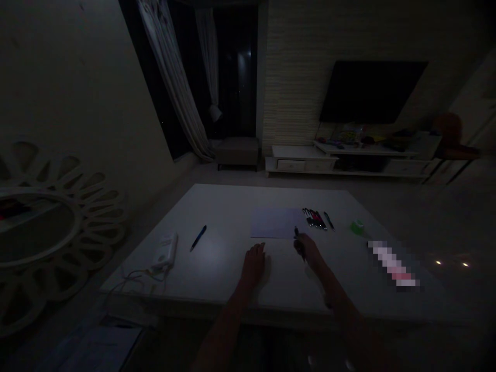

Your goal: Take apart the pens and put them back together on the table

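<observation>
My right hand (308,249) is shut around a dark pen (297,243), whose tip reaches the corner of a pale sheet of paper (276,223) on the white table (228,217). My left hand (253,264) rests flat on the tabletop, just below the sheet and holding nothing. Beyond my right hand lies a small bunch of markers and pens (315,219), with a single pen (329,221) beside it. Farther left is a blue pen (198,237). To the right sits a small green object (357,227). The dim light hides fine detail.
A white device (166,251) with tangled cables (134,281) sits at the table's left edge. A pixelated long object (393,263) lies at the right. Beyond the table are a low white cabinet (302,164), wall-mounted television (372,92), and curtained window (232,67); a round mirror (50,227) hangs left.
</observation>
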Motion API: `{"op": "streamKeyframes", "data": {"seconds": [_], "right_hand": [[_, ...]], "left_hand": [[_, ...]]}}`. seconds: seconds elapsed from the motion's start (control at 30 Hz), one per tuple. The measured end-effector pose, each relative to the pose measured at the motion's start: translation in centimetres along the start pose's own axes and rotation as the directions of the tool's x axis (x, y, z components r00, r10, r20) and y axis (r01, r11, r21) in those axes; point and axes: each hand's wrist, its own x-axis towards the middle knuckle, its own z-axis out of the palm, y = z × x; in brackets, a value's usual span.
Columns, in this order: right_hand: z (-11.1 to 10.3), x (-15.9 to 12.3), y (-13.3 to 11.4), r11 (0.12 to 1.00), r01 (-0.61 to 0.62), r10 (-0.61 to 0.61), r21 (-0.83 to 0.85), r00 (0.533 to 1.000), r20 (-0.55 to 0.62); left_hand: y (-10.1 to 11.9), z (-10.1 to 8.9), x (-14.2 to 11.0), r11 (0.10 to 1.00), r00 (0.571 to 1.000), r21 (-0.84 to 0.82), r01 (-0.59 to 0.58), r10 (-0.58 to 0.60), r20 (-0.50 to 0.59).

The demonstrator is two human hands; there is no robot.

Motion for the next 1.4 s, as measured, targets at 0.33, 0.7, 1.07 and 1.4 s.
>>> {"op": "streamKeyframes", "data": {"seconds": [0.33,0.7,1.07,1.4], "right_hand": [[-0.8,-0.6,-3.7,0.431,-0.359,0.025,0.828,0.922,0.387],[0.2,-0.6,-3.1,0.338,-0.450,0.061,0.827,0.887,0.458],[-0.8,-0.4,-3.4,0.337,-0.420,0.004,0.843,0.895,0.445],[-0.2,0.0,-5.0,0.378,-0.413,-0.009,0.829,0.893,0.449]], "left_hand": [[0.1,-0.6,0.4,0.999,1.000,-0.035,0.004,-0.003,0.016],[0.2,-0.7,0.8,0.997,0.999,-0.069,0.019,-0.016,0.042],[0.3,-0.8,0.9,0.999,0.999,-0.050,0.020,-0.018,0.047],[0.1,-0.6,0.7,1.000,0.999,-0.025,0.015,-0.014,0.049]]}}
